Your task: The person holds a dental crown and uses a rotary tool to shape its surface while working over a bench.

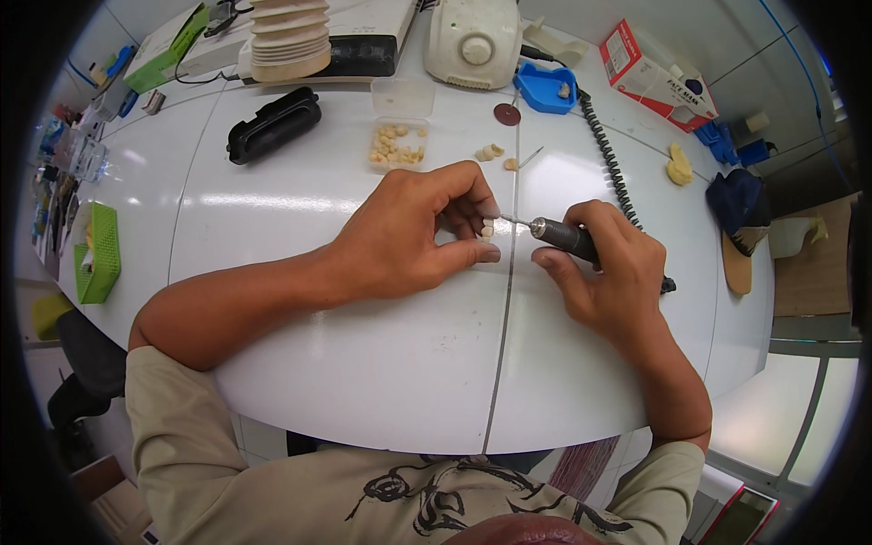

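Observation:
Between the thumb and fingers of my left hand is a small cream-coloured dental crown piece, looking like a few joined teeth. My right hand grips a dark rotary handpiece much like a pen. Its thin metal bur points left and reaches the upper side of the tooth piece; whether it touches cannot be made out. From the handpiece a coiled black cord runs up to the back. Beyond my left hand stands a clear box of loose cream teeth, with its lid raised.
Several tooth pieces, a loose bur and a brown disc lie past my hands. Farther back are a black case, a white control unit, a blue tray and a mask box. A green basket sits left.

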`<state>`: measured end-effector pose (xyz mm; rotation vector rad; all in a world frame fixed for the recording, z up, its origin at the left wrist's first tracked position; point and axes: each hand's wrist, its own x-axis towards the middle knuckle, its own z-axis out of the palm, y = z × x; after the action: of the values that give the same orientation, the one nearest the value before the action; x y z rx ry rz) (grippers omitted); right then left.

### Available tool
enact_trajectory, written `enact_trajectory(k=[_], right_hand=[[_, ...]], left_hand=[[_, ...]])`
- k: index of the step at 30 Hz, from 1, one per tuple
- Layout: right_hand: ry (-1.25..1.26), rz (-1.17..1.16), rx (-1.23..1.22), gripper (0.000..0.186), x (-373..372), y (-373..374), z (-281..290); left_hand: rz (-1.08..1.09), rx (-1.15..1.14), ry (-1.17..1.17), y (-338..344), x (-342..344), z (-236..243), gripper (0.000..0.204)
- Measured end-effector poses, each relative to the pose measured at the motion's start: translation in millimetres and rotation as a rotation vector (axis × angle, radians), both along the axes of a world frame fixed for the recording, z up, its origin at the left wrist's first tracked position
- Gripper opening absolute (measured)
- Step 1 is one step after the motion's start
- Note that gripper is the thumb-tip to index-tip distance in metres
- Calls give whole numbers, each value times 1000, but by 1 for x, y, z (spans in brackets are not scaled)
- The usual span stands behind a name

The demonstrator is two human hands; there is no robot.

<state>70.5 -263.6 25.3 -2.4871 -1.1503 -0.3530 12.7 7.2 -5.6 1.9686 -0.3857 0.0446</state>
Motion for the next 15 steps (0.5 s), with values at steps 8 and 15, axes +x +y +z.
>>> enact_trajectory(k=[8,15], right_hand=[[-360,104,-60,36,2,0,9],[-14,35,-68,32,-11,3,3]], left_hand=[[21,-4,6,0,0,1,34],[29,-27,43,0,0,-2,36]])
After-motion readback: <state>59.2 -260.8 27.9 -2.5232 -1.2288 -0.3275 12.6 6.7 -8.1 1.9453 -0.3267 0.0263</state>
